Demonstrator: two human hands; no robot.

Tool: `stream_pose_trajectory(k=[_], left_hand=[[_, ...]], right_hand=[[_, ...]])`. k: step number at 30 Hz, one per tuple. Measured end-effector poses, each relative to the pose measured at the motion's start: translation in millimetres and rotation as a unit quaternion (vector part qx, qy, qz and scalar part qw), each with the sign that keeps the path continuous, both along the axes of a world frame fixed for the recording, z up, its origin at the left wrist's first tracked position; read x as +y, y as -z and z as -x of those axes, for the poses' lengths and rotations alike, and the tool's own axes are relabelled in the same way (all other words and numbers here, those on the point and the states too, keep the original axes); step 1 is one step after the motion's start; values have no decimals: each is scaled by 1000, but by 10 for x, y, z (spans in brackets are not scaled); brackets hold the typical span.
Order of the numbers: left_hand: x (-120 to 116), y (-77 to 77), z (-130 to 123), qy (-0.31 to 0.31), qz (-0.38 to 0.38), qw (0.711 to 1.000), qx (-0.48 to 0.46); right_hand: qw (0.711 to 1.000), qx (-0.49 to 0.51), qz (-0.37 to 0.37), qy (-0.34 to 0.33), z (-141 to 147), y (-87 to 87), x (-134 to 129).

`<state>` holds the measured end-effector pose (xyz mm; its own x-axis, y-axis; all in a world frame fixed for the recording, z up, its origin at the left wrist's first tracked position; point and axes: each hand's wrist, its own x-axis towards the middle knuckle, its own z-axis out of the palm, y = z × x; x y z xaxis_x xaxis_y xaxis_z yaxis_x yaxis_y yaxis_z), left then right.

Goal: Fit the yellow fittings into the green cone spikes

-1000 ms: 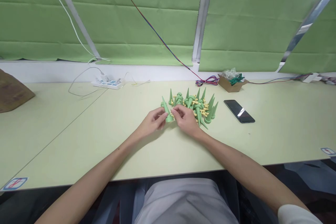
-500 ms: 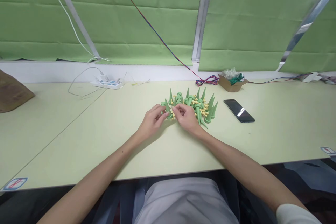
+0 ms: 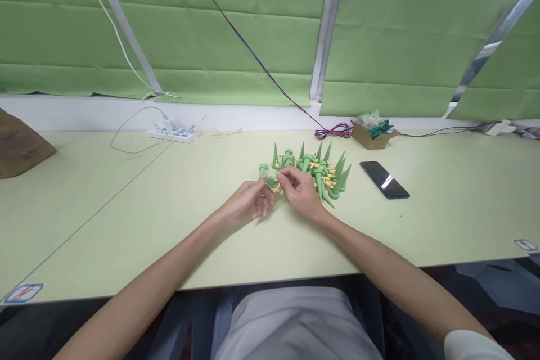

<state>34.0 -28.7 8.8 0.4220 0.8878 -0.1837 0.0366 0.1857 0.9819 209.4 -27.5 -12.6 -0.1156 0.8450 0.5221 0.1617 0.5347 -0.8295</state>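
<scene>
In the head view my left hand [image 3: 251,199] is turned palm inward, with its thumb and fingers closed on a green plastic spike [image 3: 271,182] that has a round cap. Right beside it, my right hand [image 3: 301,193] pinches thumb against forefinger near that spike's upper end; whatever sits between those fingertips is too small to make out. Behind and to the right lies a pile of similar green spikes [image 3: 306,163], some upright, some on their sides. Small yellow fittings [image 3: 330,179] are scattered among them. One separate green cap [image 3: 263,170] stands just beyond my left fingertips.
A black phone [image 3: 385,180] lies right of the pile. Behind are a small cardboard box [image 3: 371,138] with plastic wrap and a green bundle, and a coiled red-blue cable [image 3: 333,131]. A power strip [image 3: 175,134] and a brown paper bag [image 3: 23,146] are at left.
My left hand has rolled over and dropped slightly toward me, tipping the green spike from upright to lying over. The right hand has barely moved.
</scene>
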Motion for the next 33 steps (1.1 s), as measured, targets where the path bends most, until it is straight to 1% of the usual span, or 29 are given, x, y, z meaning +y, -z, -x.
stream_pose_trajectory(k=[4,7,11,13,17,20,24,26,29,33], left_hand=[[2,49,-23,-12,5,999,-31],[24,75,-4,-11,-14,1000,-23],[39,105,24,9,-78,997,8],[36,116,30,3,-121,992,34],[19,121,31,-22,-198,975,98],[14,129,27,-46,-259,959,110],[43,176,37,-86,-346,926,123],[63,199,48,-97,-375,912,135],[74,210,57,-104,-388,905,141],[41,170,46,-105,-347,919,156]], right_hand=[[1000,-4,-2,-7,-2,2,-12],[1000,-1,1,-11,-3,11,-16],[1000,-6,11,-10,-3,11,-10],[1000,-8,16,-8,-3,9,-2],[999,0,34,-8,-3,10,16],[999,10,48,-13,-6,14,27],[998,10,57,-15,-14,22,42],[998,10,60,-13,-13,24,51],[998,17,66,-7,-3,19,58],[997,19,72,-6,13,4,54]])
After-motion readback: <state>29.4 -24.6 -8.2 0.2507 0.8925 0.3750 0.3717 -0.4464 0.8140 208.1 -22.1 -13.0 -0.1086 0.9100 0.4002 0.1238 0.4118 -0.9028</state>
